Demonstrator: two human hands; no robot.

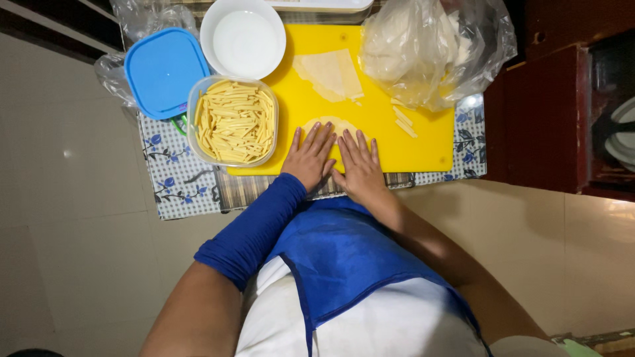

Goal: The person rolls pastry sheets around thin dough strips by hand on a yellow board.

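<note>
Both hands lie flat, side by side, on a piece of pale dough (331, 123) near the front edge of a yellow cutting board (383, 122). My left hand (309, 157), in a blue sleeve, presses with fingers spread. My right hand (358, 165) rests next to it, fingers extended over the dough. Most of the dough is hidden under the fingers. A flattened sheet of dough (329, 74) lies farther back on the board. A few cut dough strips (404, 123) sit to the right.
A clear tub (233, 120) full of cut dough strips stands left of the board, with a blue lid (164, 71) and a white bowl (243, 37) behind it. A plastic bag of dough (430, 46) sits at back right. A dark cabinet (562, 112) stands at right.
</note>
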